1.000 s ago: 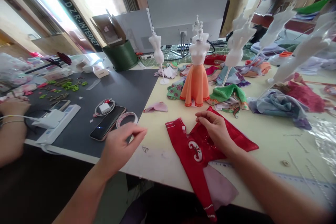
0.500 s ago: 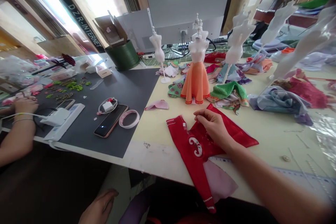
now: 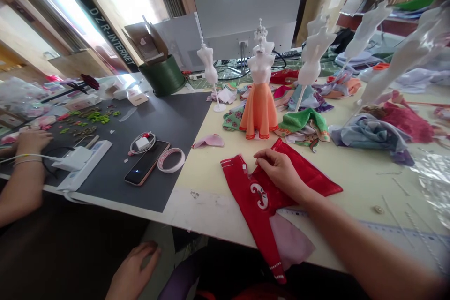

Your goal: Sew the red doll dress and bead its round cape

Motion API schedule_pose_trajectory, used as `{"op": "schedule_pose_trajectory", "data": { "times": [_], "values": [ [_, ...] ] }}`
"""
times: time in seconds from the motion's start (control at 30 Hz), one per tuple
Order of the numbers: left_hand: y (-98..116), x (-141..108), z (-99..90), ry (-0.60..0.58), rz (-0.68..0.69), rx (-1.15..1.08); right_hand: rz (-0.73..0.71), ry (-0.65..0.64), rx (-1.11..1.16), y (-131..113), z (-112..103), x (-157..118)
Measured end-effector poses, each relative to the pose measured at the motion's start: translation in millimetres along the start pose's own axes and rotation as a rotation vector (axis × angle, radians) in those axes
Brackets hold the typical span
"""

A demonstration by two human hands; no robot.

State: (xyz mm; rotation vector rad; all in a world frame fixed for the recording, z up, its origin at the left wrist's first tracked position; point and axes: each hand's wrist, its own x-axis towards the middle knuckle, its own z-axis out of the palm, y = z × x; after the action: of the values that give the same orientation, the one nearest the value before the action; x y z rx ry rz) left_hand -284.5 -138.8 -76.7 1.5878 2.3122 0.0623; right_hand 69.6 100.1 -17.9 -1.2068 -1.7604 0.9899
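Observation:
A small red doll garment [image 3: 246, 197] with long sleeves and a white swirl motif lies at the table's front edge. One sleeve hangs over that edge, beside a pale pink piece of fabric [image 3: 290, 239]. My right hand [image 3: 279, 168] rests over the garment's upper part, thumb and fingertips pinched together near its notch. Whatever they hold, if anything, is too small to make out. Below the table edge, at lower left, my left hand [image 3: 135, 267] is empty, its thumb apart from loosely bent fingers.
Behind the garment stands a white doll mannequin in an orange skirt [image 3: 258, 110], among fabric scraps [image 3: 305, 122] and other mannequins. Leftward are a tape roll [image 3: 171, 160], a phone [image 3: 147, 163] and a power strip [image 3: 84, 165]. Another person's hand [image 3: 33, 139] is at far left.
The whole view has shifted slightly. My left hand has risen a little and its fingers have spread somewhat. My right hand keeps its pinch over the red garment.

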Motion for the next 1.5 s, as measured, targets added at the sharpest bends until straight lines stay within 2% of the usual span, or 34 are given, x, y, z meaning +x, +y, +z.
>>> {"op": "schedule_pose_trajectory", "data": {
  "times": [0.13,0.27,0.4,0.53,0.67,0.73,0.8,0.93,1.1,1.27,1.37,1.43,1.5],
  "values": [
    [0.4,3.8,1.2,0.015,0.009,-0.012,0.012,-0.006,0.004,0.3,0.2,0.1],
    [0.2,3.9,2.1,0.134,0.076,-0.110,0.017,-0.012,0.002,1.3,0.4,0.1],
    [18.7,-3.8,-11.0,0.152,0.056,-0.191,0.015,-0.037,-0.013,0.1,1.5,-0.8],
    [62.5,-1.4,-36.0,0.225,0.071,-0.325,0.045,-0.090,0.000,-0.6,4.8,-2.6],
    [123.3,23.6,-59.6,0.281,0.209,-0.418,0.061,-0.122,0.037,1.5,7.5,-2.7],
    [152.2,40.0,-67.7,0.242,0.268,-0.486,0.069,-0.112,0.051,3.0,7.5,-1.9],
    [175.1,54.3,-72.2,0.147,0.304,-0.608,0.080,-0.110,0.069,4.2,6.6,-1.1],
    [198.2,68.1,-72.0,-0.009,0.335,-0.837,0.090,-0.130,0.071,5.3,5.5,-0.5],
    [199.6,65.5,-65.6,-0.095,0.341,-0.965,0.075,-0.151,0.048,5.0,6.3,-1.8],
    [198.6,63.4,-64.0,-0.088,0.358,-0.943,0.077,-0.156,0.008,4.9,6.1,-2.1],
    [185.0,64.9,-71.6,0.009,0.318,-0.752,0.076,-0.164,-0.007,4.1,4.8,-1.9],
    [162.3,64.8,-78.8,0.133,0.236,-0.630,0.074,-0.174,-0.013,3.1,3.8,-1.8],
    [130.7,62.1,-84.5,0.306,0.114,-0.542,0.082,-0.181,-0.024,2.4,3.1,-1.5]
  ]
}}
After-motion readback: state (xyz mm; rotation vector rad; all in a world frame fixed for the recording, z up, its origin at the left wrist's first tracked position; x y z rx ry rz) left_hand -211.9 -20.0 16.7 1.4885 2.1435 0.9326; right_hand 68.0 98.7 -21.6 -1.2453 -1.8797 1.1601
